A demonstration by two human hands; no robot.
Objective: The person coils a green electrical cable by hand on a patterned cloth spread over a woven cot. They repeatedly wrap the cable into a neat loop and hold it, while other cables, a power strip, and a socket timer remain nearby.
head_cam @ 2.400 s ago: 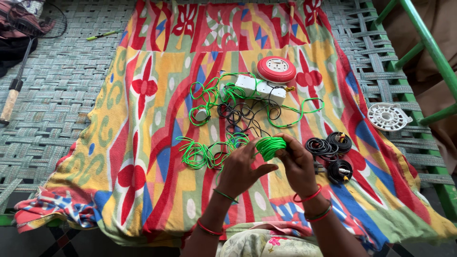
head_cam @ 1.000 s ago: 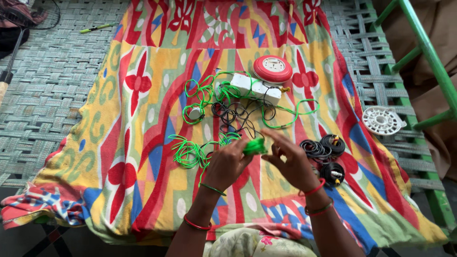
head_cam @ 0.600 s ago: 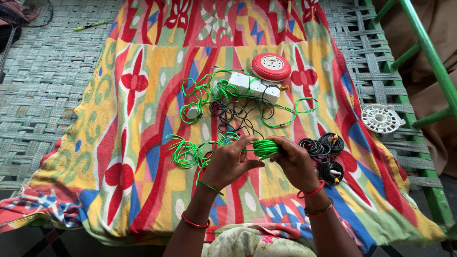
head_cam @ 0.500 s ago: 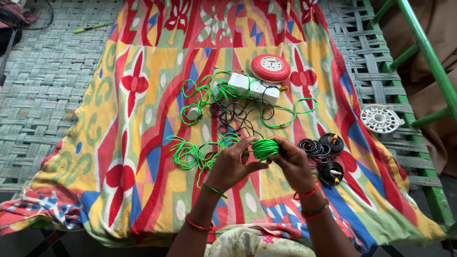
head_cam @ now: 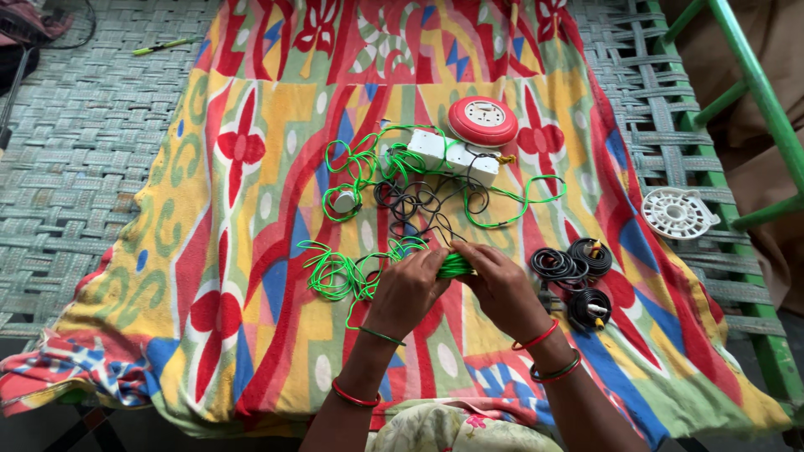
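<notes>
2 hands meet at the centre of a patterned cloth (head_cam: 251, 209), both closed on 1 small coil of green wire (head_cam: 456, 266). Left hand (head_cam: 408, 289) has its fingers curled over the coil's left end; right hand (head_cam: 501, 285) has its fingers bent down over the right end, thumb tucked under. Only a short strip of the coil shows between them. It is held just above the cloth, near the person's body.

From the coil, loose green wire trails left into a tangled heap (head_cam: 343, 272) lying on the cloth just beside the left hand — more green loops run up toward a white power strip (head_cam: 456, 155). Thin black wire (head_cam: 419, 201) is snarled between the strip and the hands. A round red-and-white socket box (head_cam: 483, 120) sits touching the strip's far end.

Right of the right hand: 3 black cable coils (head_cam: 578, 276), bundled, lying close together.

Cloth is spread over a woven strap cot (head_cam: 92, 134). A white round plastic plate (head_cam: 677, 213) rests on the bare weave near the green frame rail (head_cam: 754, 75). A green-handled tool (head_cam: 163, 47) lies far left, well apart.
</notes>
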